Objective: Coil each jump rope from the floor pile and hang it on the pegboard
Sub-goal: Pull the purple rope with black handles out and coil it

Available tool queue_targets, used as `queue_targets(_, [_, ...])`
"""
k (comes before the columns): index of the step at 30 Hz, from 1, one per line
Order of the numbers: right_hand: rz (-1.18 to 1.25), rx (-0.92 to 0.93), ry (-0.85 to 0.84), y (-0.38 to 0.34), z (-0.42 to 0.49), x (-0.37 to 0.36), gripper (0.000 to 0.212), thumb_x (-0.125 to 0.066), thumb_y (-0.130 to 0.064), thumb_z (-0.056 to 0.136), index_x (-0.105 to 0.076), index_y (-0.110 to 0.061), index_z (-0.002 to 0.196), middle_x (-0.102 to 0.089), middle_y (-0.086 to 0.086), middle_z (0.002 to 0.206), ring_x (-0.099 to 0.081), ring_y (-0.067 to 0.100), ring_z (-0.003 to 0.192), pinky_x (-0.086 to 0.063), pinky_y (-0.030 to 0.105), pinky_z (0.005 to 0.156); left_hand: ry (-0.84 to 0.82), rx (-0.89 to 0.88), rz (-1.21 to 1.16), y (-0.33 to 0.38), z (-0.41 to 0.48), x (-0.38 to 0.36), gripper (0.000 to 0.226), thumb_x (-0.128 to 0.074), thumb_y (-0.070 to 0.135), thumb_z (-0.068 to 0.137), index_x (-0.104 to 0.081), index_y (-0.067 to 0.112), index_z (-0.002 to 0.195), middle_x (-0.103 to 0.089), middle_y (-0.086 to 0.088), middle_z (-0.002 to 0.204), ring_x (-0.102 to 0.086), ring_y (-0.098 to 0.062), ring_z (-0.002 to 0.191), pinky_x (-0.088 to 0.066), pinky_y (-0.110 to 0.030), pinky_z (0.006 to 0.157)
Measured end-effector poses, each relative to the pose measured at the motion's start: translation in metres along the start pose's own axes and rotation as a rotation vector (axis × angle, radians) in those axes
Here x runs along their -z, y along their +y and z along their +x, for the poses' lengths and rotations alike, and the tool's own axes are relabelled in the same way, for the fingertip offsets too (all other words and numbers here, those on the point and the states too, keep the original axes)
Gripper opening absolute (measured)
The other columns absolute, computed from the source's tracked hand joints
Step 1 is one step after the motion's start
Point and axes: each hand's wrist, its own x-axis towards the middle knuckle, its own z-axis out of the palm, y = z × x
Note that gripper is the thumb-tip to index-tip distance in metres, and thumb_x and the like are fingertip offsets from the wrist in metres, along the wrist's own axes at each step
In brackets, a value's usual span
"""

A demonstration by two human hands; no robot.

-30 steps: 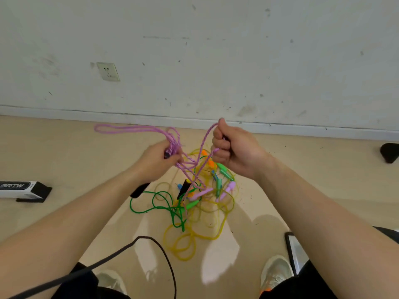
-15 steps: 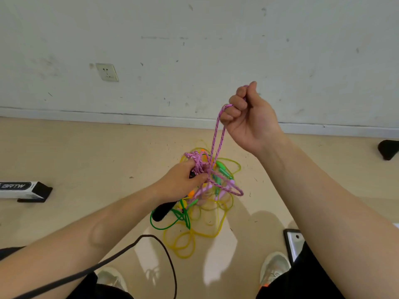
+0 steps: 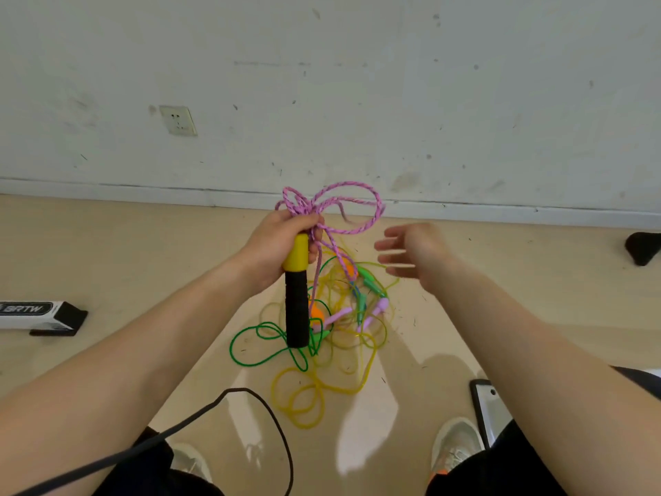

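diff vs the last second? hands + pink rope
Right hand let go of the pink rope, dropped from its raised pull and opened. Left hand rose, still gripping the gathered loops and the yellow-black handle, now hanging upright. Floor pile and box unchanged.

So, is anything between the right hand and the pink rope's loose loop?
Nothing visible. The right hand hangs open just right of the pink rope, whose loops the left hand grips together with the handle. The pile lies below on the floor, not between them.
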Motion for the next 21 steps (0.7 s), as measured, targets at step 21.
queue_targets(21, [-0.130,0.280,-0.238,0.024,-0.001,-0.042,0.025,-0.046,-0.019,0.105,-0.063,-0.003,0.097,-0.068,0.005,0.064,-0.060,0.012,0.046,-0.049,0.023,0.049,0.199,-0.274,0.435,0.020,0.022,0.026,0.023,-0.055,0.023,0.101,-0.064,0.002,0.101,-0.070,-0.003,0.086,-0.061,-0.005,0.066,-0.054,-0.028,0.058])
